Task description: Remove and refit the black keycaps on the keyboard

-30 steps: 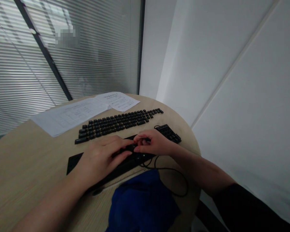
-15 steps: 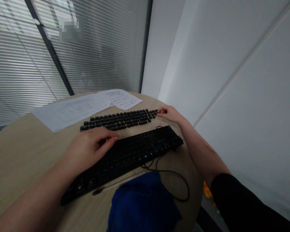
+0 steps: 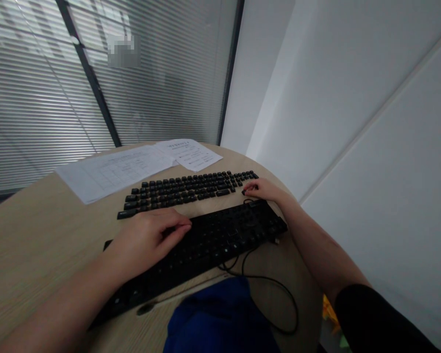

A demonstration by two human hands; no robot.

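A black keyboard base (image 3: 220, 235) lies on the round wooden table (image 3: 40, 230), its cable (image 3: 272, 289) looping off the near edge. Behind it, loose black keycaps (image 3: 183, 189) are laid out in rows in the shape of a keyboard. My left hand (image 3: 147, 238) rests on the left part of the base, fingers lightly curled with nothing in them. My right hand (image 3: 260, 189) hovers between the right end of the keycap rows and the base, fingertips pinched on a small black keycap.
White printed sheets (image 3: 132, 164) lie at the back of the table. A blue cloth (image 3: 220, 318) sits at the near edge below the keyboard. Window blinds (image 3: 59, 98) stand behind, a white wall (image 3: 353, 122) to the right.
My right hand left the middle of the base, reached to the right end of the keycap rows, and has drawn back toward the base with a keycap. My left hand stayed put.
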